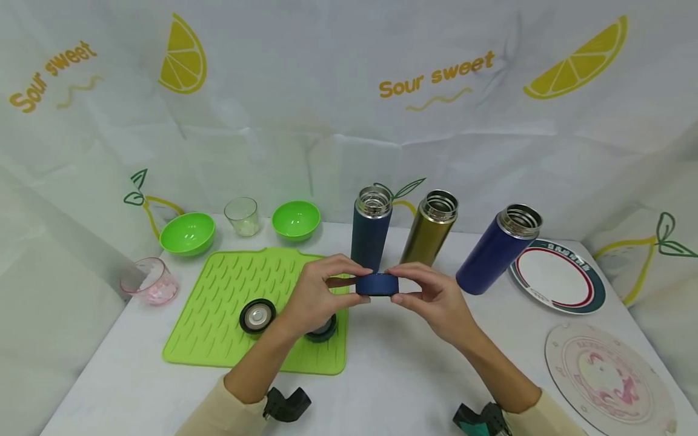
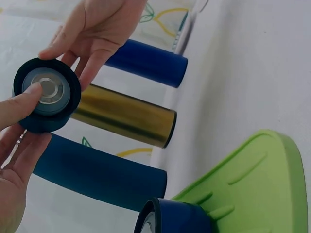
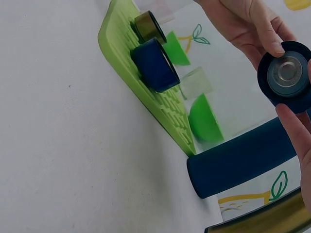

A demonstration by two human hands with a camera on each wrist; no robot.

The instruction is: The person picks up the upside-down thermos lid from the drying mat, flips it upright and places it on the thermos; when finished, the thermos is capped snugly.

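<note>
Both hands hold a dark blue bottle lid point(image 1: 377, 284) in front of the bottles, raised over the table. My left hand point(image 1: 318, 295) pinches its left side between thumb and fingers, and my right hand point(image 1: 438, 301) pinches the right side. The lid's inner side, with a round metal disc, shows in both wrist views. Behind the hands stands an uncapped dark teal bottle point(image 1: 371, 233). To its right are an uncapped gold bottle point(image 1: 428, 236) and an uncapped blue bottle point(image 1: 493, 253), their steel necks bare.
On a green drying mat point(image 1: 218, 303) lie a gold lid point(image 3: 148, 26) and a blue lid point(image 3: 155, 65). Two green bowls point(image 1: 296, 221), a clear glass point(image 1: 242, 218) and a pink glass point(image 1: 155, 284) stand at the back left. A rimmed plate point(image 1: 551, 275) and round pink mat point(image 1: 605, 375) lie right.
</note>
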